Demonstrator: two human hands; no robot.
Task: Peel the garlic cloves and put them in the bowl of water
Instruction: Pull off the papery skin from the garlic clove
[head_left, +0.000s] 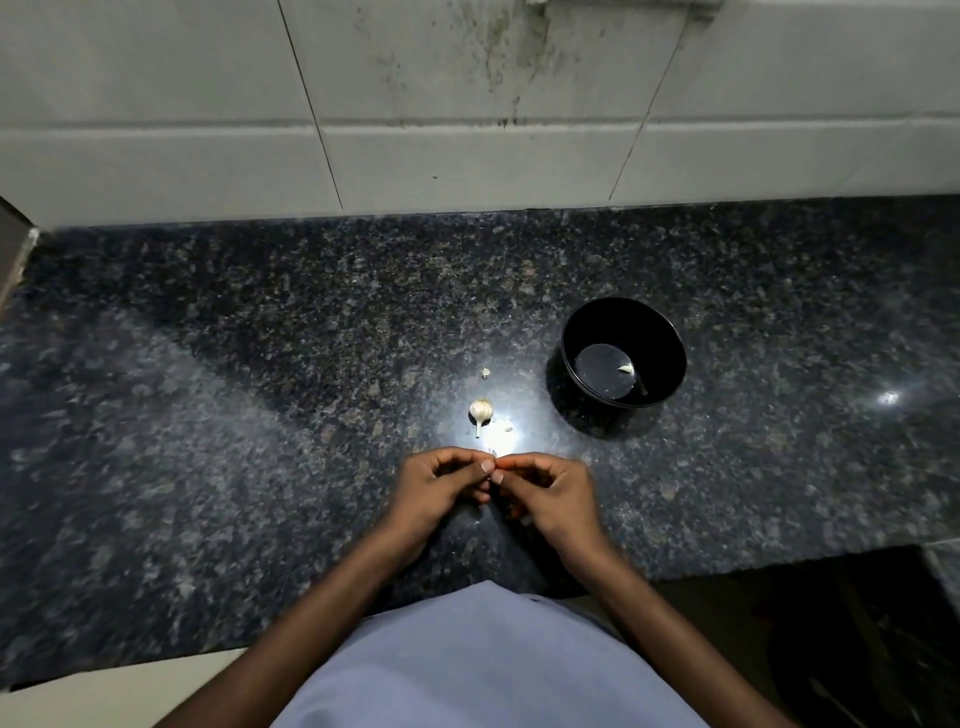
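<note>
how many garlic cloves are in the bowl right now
1: a single clove lies in the water of the black bowl, near its right side. Others could be hidden by the near wall.

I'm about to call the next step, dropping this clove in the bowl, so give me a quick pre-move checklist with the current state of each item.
1. Clove held: the left hand and right hand meet fingertip to fingertip, but the clove between them is hidden. Cannot tell.
2. Clove fully peeled: cannot tell.
3. Round black bowl upright, ahead of the right hand: ok.
4. Water in the bowl: a shiny surface shows at the bottom, with one pale peeled clove already in it: ok.
5. Path from hands to bowl over the dark speckled granite counter: ok.
6. White garlic bulb remaining for further cloves, ahead of the hands: ok.
</note>
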